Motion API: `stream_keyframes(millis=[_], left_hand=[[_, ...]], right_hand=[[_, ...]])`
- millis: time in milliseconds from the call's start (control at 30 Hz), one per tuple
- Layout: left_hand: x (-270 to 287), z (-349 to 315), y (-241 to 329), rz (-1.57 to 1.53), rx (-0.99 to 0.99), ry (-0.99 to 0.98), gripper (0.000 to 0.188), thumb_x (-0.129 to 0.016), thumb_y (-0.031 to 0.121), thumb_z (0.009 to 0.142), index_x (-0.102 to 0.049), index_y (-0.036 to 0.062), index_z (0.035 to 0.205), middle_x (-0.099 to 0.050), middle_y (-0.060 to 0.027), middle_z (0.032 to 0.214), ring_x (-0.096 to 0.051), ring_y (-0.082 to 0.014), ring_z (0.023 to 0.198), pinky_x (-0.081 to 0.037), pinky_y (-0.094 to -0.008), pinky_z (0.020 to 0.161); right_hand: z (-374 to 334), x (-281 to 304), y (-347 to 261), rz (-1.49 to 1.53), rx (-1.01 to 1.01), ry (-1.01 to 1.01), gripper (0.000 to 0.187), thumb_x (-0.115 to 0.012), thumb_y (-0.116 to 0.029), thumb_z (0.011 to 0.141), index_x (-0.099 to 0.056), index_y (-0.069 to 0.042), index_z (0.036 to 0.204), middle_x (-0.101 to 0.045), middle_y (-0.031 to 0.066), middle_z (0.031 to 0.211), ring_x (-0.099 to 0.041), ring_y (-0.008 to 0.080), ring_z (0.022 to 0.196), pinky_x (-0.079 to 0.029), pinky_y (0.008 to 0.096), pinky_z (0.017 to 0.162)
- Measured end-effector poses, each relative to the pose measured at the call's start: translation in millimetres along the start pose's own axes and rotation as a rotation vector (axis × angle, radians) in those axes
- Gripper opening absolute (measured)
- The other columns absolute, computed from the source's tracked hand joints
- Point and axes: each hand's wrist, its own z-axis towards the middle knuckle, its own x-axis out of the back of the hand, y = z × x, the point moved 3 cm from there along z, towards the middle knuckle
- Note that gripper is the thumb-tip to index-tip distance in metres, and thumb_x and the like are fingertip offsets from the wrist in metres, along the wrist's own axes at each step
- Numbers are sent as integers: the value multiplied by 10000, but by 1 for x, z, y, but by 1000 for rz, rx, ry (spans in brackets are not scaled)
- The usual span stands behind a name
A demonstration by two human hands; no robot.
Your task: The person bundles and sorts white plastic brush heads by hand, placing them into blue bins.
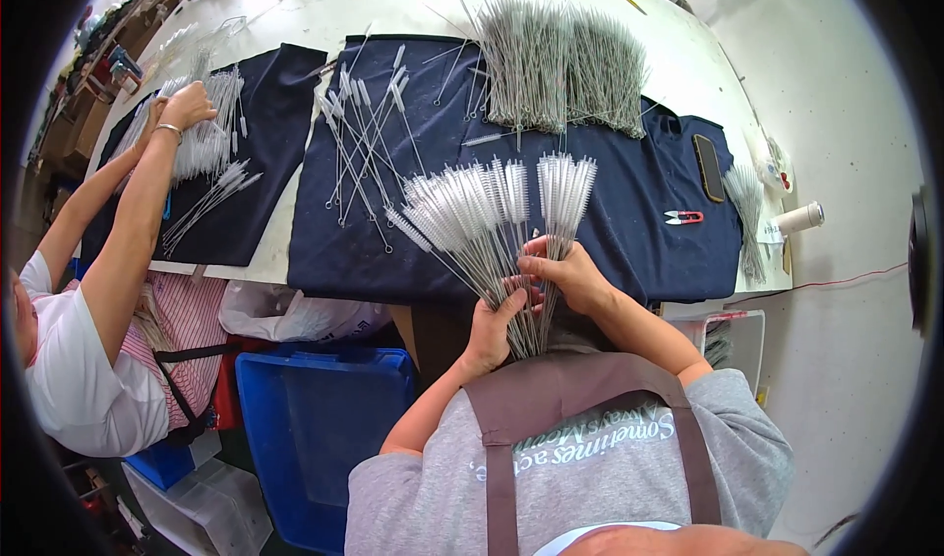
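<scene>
My left hand [494, 325] is closed round the wire stems of a fanned bundle of thin straw brushes [462, 202] with white bristle heads pointing away from me. Close to its right, my right hand [570, 276] grips a smaller bunch of the same brushes [565, 190] by the stems. The two groups stand slightly apart at the heads, while their lower stems come together near my left palm. Both bundles are held in front of my apron, by the near edge of the dark cloth [433, 261]. Some fingers are hidden behind the stems.
A dense stack of brushes [560, 64] stands at the back. Loose brushes [369, 133] lie left of it. Rightward are a phone [708, 168], red thread snips [685, 218] and a white roll [798, 219]. A co-worker's hands [182, 109] handle brushes at left. A blue bin [324, 359] stands below.
</scene>
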Motion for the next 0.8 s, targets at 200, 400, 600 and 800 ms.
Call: stream_keyframes(millis=[200,400,600,800], left_hand=[[4,7,-4,-45,28,65,209,-592,115,856,-565,20,1040,-610,-54,962,-568,-138,909,-472,-293,809],[9,11,-11,4,-58,106,195,-624,76,832,-585,23,1015,-609,-9,942,-548,-84,868,-434,-239,783],[5,14,-7,66,-75,112,156,-619,74,836,-596,24,982,-614,6,872,-558,-83,810,-448,-234,733],[-9,15,6,133,-104,133,203,-575,77,861,-548,47,1060,-591,-16,983,-568,-121,899,-479,-281,747]], right_hand=[[16,13,12,55,132,3,133,-668,-109,797,-551,-54,828,-548,5,738,-562,99,662,-507,259,597],[15,9,13,129,141,27,130,-658,-39,793,-530,-54,784,-555,11,725,-553,94,652,-502,256,595],[14,9,8,-5,281,62,232,-703,-58,753,-545,-22,919,-544,6,699,-547,98,616,-498,244,580],[17,6,-2,-34,109,8,262,-677,-135,791,-537,-39,990,-521,1,688,-545,108,581,-500,285,548]])
